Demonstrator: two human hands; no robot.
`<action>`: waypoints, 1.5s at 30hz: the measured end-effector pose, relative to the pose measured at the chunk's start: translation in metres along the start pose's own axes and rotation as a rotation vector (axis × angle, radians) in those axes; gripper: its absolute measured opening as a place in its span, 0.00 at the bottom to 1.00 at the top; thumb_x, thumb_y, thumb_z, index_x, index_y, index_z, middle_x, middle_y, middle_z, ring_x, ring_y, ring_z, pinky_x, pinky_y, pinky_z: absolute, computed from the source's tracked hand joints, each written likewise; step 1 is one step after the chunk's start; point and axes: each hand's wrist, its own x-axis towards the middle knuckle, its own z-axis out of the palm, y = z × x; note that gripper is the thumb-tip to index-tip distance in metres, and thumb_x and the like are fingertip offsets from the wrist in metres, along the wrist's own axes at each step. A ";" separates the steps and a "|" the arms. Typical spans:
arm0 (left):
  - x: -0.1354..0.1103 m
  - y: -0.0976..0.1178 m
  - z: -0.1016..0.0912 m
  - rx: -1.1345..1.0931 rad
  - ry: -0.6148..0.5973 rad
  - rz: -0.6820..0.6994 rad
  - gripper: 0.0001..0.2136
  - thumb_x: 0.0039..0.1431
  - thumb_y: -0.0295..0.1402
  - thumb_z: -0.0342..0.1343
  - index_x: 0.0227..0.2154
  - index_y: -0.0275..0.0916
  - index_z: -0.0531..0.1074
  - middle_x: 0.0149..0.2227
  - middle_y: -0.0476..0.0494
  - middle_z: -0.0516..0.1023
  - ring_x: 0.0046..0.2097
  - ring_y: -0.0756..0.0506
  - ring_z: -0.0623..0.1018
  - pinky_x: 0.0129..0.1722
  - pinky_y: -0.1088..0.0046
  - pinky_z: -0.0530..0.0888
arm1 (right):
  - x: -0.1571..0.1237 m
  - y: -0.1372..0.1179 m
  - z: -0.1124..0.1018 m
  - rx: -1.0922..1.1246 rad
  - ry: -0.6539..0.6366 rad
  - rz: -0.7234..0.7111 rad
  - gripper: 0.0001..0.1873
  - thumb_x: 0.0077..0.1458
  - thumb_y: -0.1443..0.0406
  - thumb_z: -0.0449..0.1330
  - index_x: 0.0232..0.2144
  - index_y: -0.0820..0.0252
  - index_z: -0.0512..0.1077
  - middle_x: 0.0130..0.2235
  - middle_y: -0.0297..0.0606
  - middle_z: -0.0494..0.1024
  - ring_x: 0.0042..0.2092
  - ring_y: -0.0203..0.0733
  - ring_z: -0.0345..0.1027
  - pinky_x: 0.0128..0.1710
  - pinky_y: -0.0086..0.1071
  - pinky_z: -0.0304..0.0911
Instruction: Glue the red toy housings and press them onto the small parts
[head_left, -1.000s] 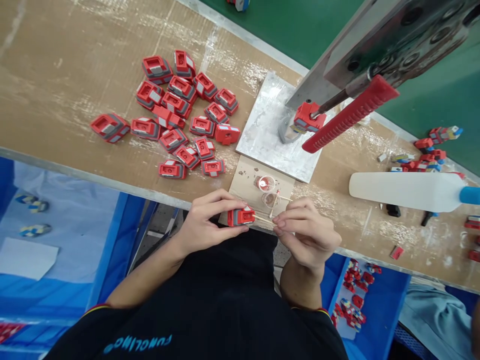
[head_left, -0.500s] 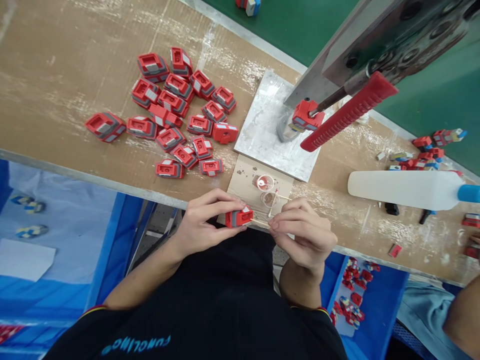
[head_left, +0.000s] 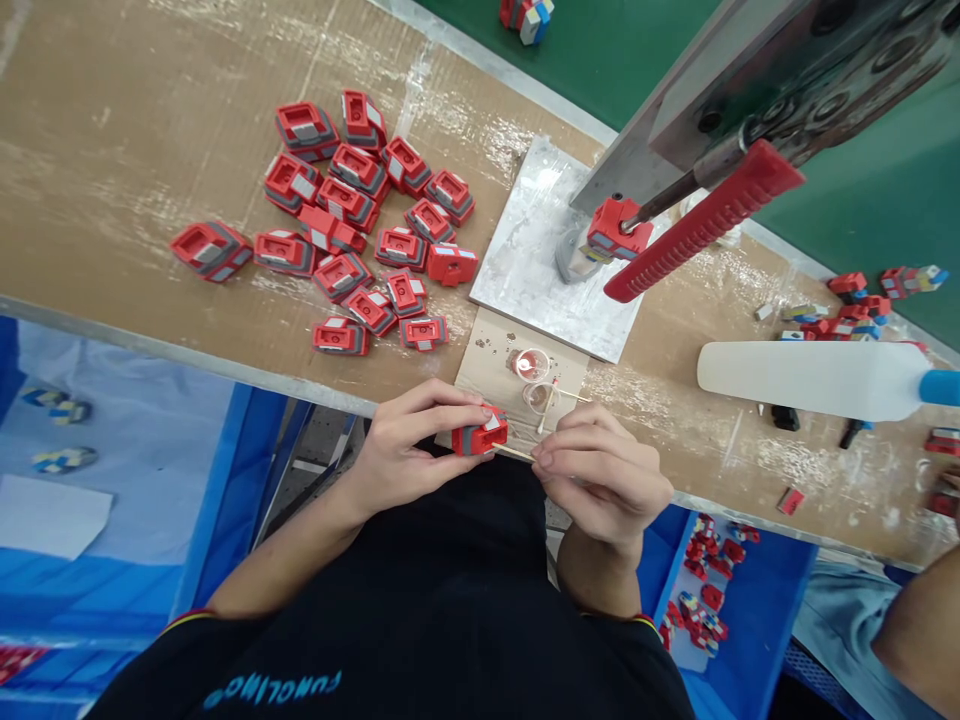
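Meanwhile the left hand (head_left: 409, 445) pinches a red-and-grey toy part (head_left: 480, 433) at the bench edge (head_left: 225, 345), and the right hand (head_left: 604, 475) grips a thin wooden stick (head_left: 514, 452) touching it. About nineteen similar parts (head_left: 352, 225) lie heaped on the bench, one sitting under the press (head_left: 616, 228).

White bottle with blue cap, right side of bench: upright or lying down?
Lying down. The white bottle rests on its side on the workbench, long axis running left to right, its blue cap pointing toward the right edge of the view.
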 end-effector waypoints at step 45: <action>0.004 0.006 -0.006 -0.006 -0.007 -0.036 0.17 0.58 0.32 0.74 0.50 0.46 0.83 0.42 0.43 0.85 0.41 0.45 0.86 0.41 0.69 0.84 | 0.000 0.010 0.005 0.155 0.051 -0.026 0.10 0.62 0.70 0.68 0.45 0.53 0.83 0.32 0.35 0.87 0.30 0.40 0.78 0.33 0.37 0.74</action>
